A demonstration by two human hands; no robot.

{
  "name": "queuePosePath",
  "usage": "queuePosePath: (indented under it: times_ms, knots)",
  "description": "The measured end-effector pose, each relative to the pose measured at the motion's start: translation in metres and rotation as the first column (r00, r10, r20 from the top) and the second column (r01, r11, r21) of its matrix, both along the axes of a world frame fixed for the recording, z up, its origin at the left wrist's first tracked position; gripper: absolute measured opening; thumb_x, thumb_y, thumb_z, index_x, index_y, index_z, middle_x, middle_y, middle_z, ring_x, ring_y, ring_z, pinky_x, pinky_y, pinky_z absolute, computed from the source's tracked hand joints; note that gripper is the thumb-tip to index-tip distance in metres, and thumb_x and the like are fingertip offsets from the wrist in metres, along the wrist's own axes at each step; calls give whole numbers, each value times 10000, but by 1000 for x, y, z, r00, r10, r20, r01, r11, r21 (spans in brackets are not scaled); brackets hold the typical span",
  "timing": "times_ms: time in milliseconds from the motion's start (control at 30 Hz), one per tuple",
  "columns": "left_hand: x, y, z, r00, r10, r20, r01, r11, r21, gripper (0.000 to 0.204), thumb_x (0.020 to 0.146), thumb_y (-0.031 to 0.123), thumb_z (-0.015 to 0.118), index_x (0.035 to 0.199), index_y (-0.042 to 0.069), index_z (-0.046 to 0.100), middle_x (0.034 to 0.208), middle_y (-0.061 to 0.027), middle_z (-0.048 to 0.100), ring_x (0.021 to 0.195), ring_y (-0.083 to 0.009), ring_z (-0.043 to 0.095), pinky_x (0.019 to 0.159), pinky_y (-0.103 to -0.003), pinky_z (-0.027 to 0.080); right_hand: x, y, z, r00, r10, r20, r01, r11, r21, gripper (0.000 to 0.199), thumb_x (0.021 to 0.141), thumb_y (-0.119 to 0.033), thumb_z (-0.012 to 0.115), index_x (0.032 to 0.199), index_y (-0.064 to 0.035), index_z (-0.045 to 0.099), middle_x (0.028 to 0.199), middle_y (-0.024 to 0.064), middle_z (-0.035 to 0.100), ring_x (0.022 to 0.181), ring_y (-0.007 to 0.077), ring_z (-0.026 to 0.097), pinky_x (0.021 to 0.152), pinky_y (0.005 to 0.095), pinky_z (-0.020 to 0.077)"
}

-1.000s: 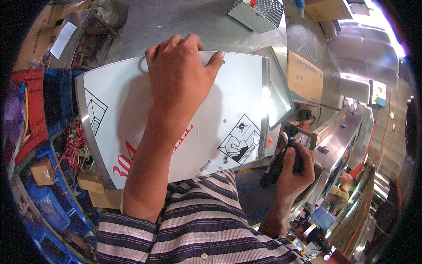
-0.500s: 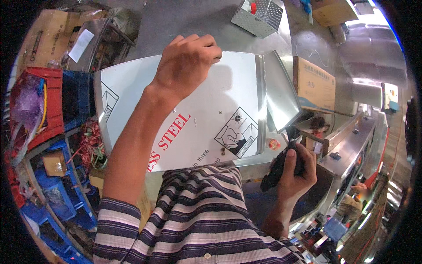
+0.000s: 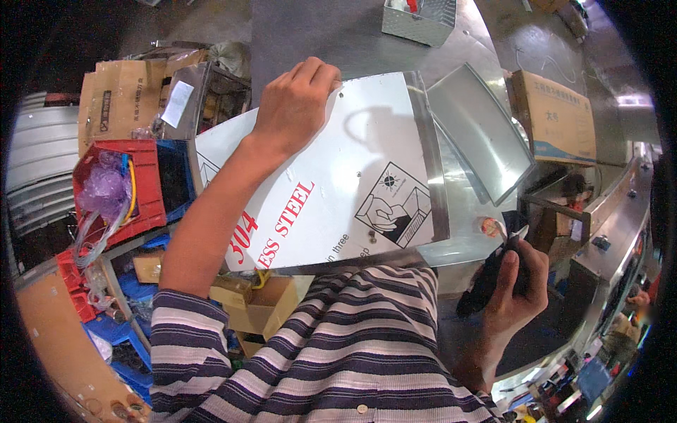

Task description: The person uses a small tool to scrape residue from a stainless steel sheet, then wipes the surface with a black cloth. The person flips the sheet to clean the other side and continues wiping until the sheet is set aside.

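Note:
A flat metal panel, covered in white film with red lettering and black drawings, lies tilted on the metal table in front of my body. My left hand is closed over its far edge, fingers curled round the rim and fingertips hidden. At the lower right, my right hand grips a soft-looking black item, thumb pressed on top. A small shiny piece shows beside that thumb; what kind of thing it is, I cannot make out. The right hand is apart from the panel. A bare shiny metal piece lies beside the panel's right edge.
A dimpled metal box stands at the table's far side. A small orange-and-white round thing lies near my right hand. One cardboard box is at the right. Left are a red bin holding purple plastic and several blue bins.
The view has swung, so most things sit farther right. The shadow on the panel has changed shape, and more of the bare metal piece shows. Both hands keep their holds.

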State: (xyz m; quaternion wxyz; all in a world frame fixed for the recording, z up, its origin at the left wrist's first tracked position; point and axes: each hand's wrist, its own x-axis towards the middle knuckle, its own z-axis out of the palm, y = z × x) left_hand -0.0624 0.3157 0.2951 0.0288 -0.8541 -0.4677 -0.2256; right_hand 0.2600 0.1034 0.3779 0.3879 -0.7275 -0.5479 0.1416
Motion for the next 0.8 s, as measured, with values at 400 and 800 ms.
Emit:
queuePosePath:
  times_ms: [400,800]
  knots:
    - [-1,-11,13,999,24,23,-23,999,-38,153,979,174,669,1070,51,675,1036,-116,662,934,-343,680,821,-449,548,22,7,-8,998,-7,-57,7,1000,-3,192,955,-47,697,1100,79,694,964,132,649,881,220,617,823,314,489]
    - [1,7,25,903,-172,-394,184,983,-8,118,900,104,683,992,37,649,980,-83,667,856,-277,688,723,-360,560,21,12,-9,999,38,-37,-39,999,-7,189,969,-65,691,1101,70,695,964,130,651,848,214,624,779,298,492]
